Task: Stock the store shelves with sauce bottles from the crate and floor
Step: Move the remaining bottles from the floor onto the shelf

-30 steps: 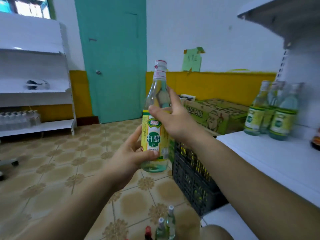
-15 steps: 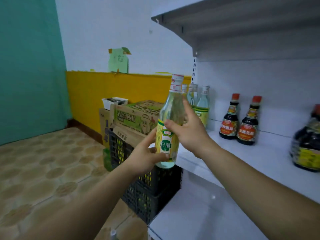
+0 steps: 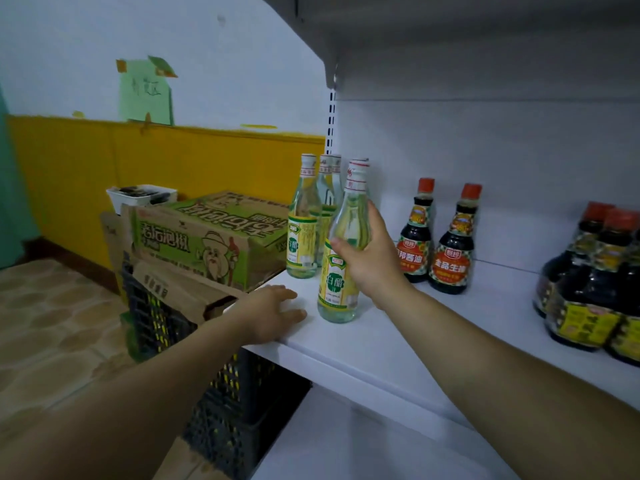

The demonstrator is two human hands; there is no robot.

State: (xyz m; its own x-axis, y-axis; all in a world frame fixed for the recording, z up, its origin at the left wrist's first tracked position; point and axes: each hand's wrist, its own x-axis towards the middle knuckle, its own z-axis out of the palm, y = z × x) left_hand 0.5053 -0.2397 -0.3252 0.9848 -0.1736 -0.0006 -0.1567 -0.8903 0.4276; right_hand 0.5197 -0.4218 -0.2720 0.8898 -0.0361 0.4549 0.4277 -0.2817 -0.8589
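Half a second ago both held it aloft. Now the left grip (image 3: 273, 313) has let go and lies flat, fingers relaxed, on the shelf (image 3: 398, 344) edge above the black crate (image 3: 221, 403). The white vinegar bottle (image 3: 341, 271) stands on the shelf, the right grip (image 3: 372, 261) curled round its shoulder. Soy sauce bottles (image 3: 450, 251) stand to the right, against the white back panel.

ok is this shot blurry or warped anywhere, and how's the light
Head view: wide-angle stretch skews the shelf toward the corners; light is dim and flat, no hard glare; the held vinegar bottle label reads sharp, the dark bottles at far right go soft.
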